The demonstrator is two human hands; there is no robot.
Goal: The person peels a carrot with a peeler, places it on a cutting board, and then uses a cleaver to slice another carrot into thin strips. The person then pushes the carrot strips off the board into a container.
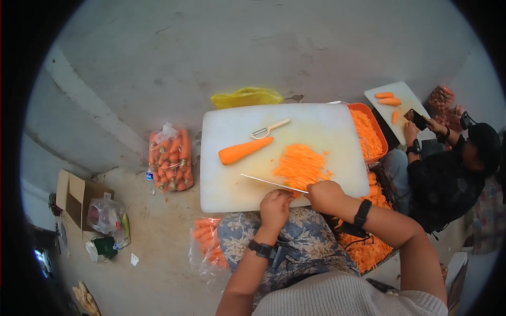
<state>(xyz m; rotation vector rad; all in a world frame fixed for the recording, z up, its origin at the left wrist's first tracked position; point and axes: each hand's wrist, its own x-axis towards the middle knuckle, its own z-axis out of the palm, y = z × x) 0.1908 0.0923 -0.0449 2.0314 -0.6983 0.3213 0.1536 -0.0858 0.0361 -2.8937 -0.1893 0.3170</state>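
My right hand (326,196) grips a knife (271,183), whose long thin blade points left across the white cutting board (221,195). At the board's near edge, my left hand (275,209) has its fingers curled on a carrot piece (297,194), mostly hidden by the fingers and the blade. Just beyond the knife lies a heap of sliced carrot strips (299,164). A peeled carrot (245,151) rests whole to the left of the heap. Above that carrot is a peeler (270,128) with a pale handle.
A bag of carrots (171,160) stands left of the board, another bag (210,239) below it. On the right are an orange-red basket of shredded carrot (368,131) and more peelings (366,253). A person (448,174) there holds a phone (416,119) beside another board (382,108).
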